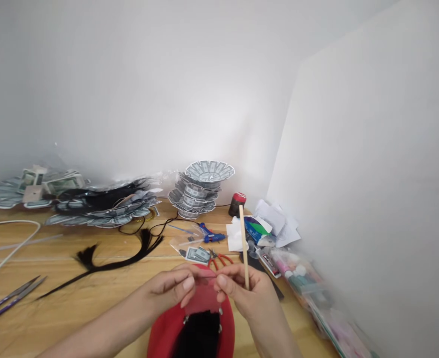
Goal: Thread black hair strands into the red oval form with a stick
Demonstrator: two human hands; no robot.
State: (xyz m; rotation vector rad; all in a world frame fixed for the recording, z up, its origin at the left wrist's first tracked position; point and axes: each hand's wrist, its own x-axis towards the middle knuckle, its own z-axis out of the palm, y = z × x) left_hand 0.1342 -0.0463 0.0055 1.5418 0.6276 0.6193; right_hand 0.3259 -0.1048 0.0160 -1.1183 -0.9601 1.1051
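My left hand [172, 288] pinches the upper edge of a sheer red mesh [200, 301], thumb against fingers. Close beside it, my right hand [244, 291] pinches the same edge at fingertip height. A slim wooden stick [243, 238] stands nearly upright, tucked among the right hand's fingers. Below the hands lies a rounded red piece [158, 338], cut off by the bottom of the view. On it rests a bundle of black hair-like fibre [199, 335], with small shiny bits along its upper sides. What is between the fingertips is too small to tell.
Red-handled pliers [219, 259] and a blue glue gun [212, 236] lie beyond the hands. Stacked banknote-print paper bowls [200, 189] stand behind. Purple-handled scissors [12, 301] and a black fibre strand [118, 261] are at left; packets [316, 293] line the right wall.
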